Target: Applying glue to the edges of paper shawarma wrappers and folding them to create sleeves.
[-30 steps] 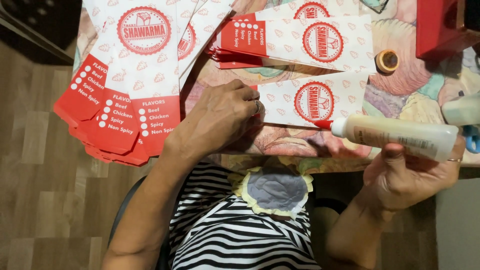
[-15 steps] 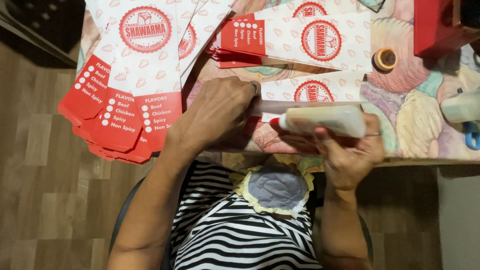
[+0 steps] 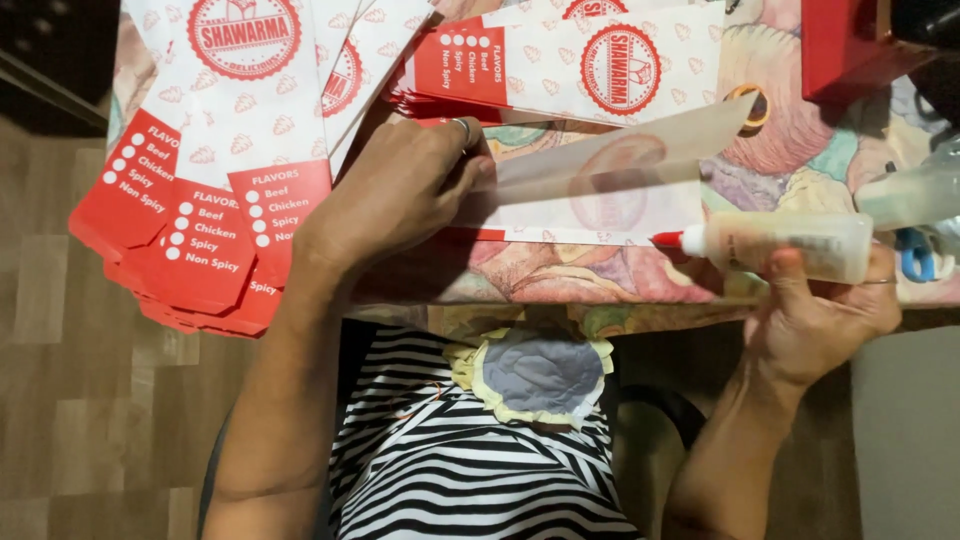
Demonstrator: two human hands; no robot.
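Note:
My left hand (image 3: 400,190) pinches the left end of a white paper bag (image 3: 610,190) with a red round print and lifts its upper flap. In my right hand (image 3: 825,310) lies a clear glue bottle (image 3: 785,245) on its side, its red tip pointing left at the bag's right lower edge. The bag rests on a table under a patterned cloth (image 3: 560,275). A ring shows on each hand.
A fan of red-and-white printed paper bags (image 3: 215,150) overhangs the table's left edge. More such bags (image 3: 580,65) lie at the back. A tape roll (image 3: 745,105), a red box (image 3: 850,45), blue-handled scissors (image 3: 915,255) and a clear plastic item (image 3: 920,190) sit at the right.
The glue bottle swung left along the bag's edge, then back to the right. My left hand has raised the bag's flap, which now stands up off the table.

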